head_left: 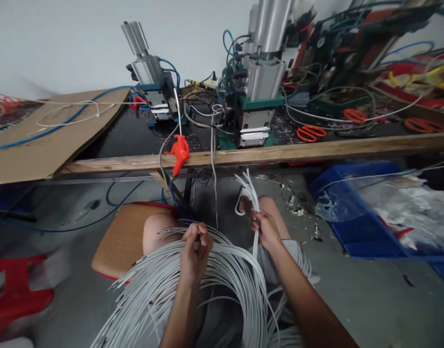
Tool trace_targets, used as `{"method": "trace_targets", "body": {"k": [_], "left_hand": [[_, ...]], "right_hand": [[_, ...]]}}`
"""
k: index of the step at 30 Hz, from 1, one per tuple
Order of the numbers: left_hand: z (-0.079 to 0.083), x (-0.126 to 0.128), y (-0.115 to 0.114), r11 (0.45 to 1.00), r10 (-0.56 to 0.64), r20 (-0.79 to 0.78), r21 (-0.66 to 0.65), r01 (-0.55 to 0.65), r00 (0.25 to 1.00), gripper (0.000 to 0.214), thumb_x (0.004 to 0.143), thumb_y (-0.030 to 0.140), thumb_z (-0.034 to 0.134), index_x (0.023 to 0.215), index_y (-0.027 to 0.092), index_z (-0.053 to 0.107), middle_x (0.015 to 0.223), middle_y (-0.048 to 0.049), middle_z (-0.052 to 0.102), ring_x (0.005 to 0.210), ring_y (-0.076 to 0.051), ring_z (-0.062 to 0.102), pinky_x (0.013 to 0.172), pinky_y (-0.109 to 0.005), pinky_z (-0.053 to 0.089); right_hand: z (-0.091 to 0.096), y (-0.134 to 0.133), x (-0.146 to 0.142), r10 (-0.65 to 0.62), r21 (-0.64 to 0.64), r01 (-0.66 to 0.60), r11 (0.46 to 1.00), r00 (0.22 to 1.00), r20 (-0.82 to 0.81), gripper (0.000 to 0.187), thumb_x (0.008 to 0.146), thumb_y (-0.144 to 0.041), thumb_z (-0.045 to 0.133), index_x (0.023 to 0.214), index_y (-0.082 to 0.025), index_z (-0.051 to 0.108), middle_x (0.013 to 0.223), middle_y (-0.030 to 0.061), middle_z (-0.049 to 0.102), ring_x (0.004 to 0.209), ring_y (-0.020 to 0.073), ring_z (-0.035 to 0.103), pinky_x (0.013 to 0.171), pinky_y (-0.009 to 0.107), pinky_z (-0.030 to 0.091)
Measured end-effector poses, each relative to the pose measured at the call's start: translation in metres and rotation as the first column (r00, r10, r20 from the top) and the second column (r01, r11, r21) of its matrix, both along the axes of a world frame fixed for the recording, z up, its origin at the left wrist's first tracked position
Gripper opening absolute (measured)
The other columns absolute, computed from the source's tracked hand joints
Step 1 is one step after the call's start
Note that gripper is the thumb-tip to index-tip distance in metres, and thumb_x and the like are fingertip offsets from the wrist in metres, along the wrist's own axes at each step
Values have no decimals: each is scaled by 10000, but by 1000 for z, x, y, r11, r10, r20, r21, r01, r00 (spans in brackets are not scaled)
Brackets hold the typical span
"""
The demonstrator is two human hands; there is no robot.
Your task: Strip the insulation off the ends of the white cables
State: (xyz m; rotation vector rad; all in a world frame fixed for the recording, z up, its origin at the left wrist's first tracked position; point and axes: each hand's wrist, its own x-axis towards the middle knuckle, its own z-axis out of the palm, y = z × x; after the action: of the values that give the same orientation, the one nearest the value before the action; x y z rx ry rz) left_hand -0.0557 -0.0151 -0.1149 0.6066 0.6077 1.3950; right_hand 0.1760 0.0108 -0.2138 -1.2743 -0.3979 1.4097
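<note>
Pale cables, two groups, with two bare hands, at a workbench. Larger bundle (164, 270): many thin strands laid over the lap in a broad arc, loose ends fanned to the left, some with dark tips, the curve bending down at the right between the legs. Smaller bunch (254, 198): a few whiter strands at the right of the arc, long axis running roughly away from the body, free ends pointing toward the bench edge (297, 151) and leaning slightly left, short of it. Right hand (267, 229): fingers wrapped about the smaller bunch below its free ends; the nearer hand to it, in contact. Left hand (195, 251): over the top of the arc, fingers curled and thumb drawn in to the fingertips; whether a strand is pinched there cannot be told. Governing relation, by judgement: the smaller bunch lies to the right of the left hand, well apart from it, and stands crosswise to the strands beneath that hand, the larger bundle's curve passing between the two. Lower end of the smaller bunch: lost behind the arc, any join with it unclear. Beyond, on the bench: silver-cylinder machine (263, 82); orange-handled scissors (311, 133); at the front edge, orange air gun (180, 151).
</note>
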Motion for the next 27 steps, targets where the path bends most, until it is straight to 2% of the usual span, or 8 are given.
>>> {"method": "trace_targets", "body": {"k": [6, 9, 12, 16, 18, 20, 23, 27], "left_hand": [[26, 12, -4, 997, -71, 31, -35, 72, 997, 286, 891, 397, 810, 735, 174, 722, 560, 81, 510, 397, -31, 90, 373, -167, 188], [31, 24, -3, 991, -114, 48, -60, 117, 992, 280, 897, 376, 805, 726, 170, 725, 566, 77, 503, 405, -35, 74, 376, -162, 203], [35, 38, 2, 986, -140, 72, -78, 145, 988, 260, 892, 353, 808, 729, 167, 728, 577, 78, 502, 412, -36, 69, 379, -151, 233], [41, 53, 12, 978, -177, 94, -99, 186, 980, 243, 873, 332, 822, 734, 157, 729, 579, 77, 515, 399, -28, 89, 377, -148, 262], [43, 61, 16, 972, -201, 98, -103, 211, 975, 238, 868, 330, 826, 742, 150, 734, 576, 75, 524, 388, -21, 106, 379, -146, 274], [45, 70, 19, 967, -225, 101, -102, 235, 969, 232, 875, 331, 818, 757, 147, 740, 569, 74, 522, 378, -15, 124, 381, -141, 279], [47, 80, 21, 959, -260, 107, -93, 270, 960, 229, 895, 327, 798, 773, 141, 742, 555, 78, 501, 370, -12, 140, 387, -137, 276], [50, 83, 18, 953, -282, 126, -82, 293, 951, 221, 909, 316, 785, 778, 142, 748, 551, 74, 503, 377, -18, 124, 379, -138, 257]], "right_hand": [[27, -66, 87, -191, 21, 190, 981, 979, 76, 305, 1036, -412, 645, 1199, -154, 640, 1008, 28, 675, 746, 117, 648, 640, 259, 578], [21, -103, 116, -263, -79, 285, 955, 941, 214, 311, 1045, -433, 625, 1185, -155, 637, 979, 20, 668, 721, 112, 634, 635, 260, 574], [8, -128, 130, -184, -244, 286, 927, 911, 369, 300, 1036, -423, 642, 1160, -150, 652, 1014, 33, 686, 788, 135, 670, 699, 297, 602], [8, -140, 135, 40, -366, 200, 909, 832, 554, 310, 1035, -449, 634, 1092, -148, 678, 1001, 41, 711, 832, 155, 695, 773, 346, 611], [23, -138, 131, 90, -313, 187, 931, 715, 693, 342, 991, -478, 673, 1100, -155, 683, 1042, 71, 718, 944, 213, 705, 899, 437, 593], [44, -133, 120, 87, -195, 135, 971, 561, 824, 406, 927, -491, 714, 1179, -175, 679, 1190, 128, 696, 1166, 305, 657, 1083, 536, 496], [74, -121, 95, 58, -31, -79, 996, 375, 925, 449, 952, -485, 636, 1321, -230, 642, 1378, 140, 615, 1364, 342, 535, 1218, 531, 375], [83, -100, 66, 75, 33, -393, 919, 257, 964, 400, 1034, -273, 469, 1419, -248, 578, 1439, 130, 574, 1389, 277, 528, 1204, 498, 419]]}}
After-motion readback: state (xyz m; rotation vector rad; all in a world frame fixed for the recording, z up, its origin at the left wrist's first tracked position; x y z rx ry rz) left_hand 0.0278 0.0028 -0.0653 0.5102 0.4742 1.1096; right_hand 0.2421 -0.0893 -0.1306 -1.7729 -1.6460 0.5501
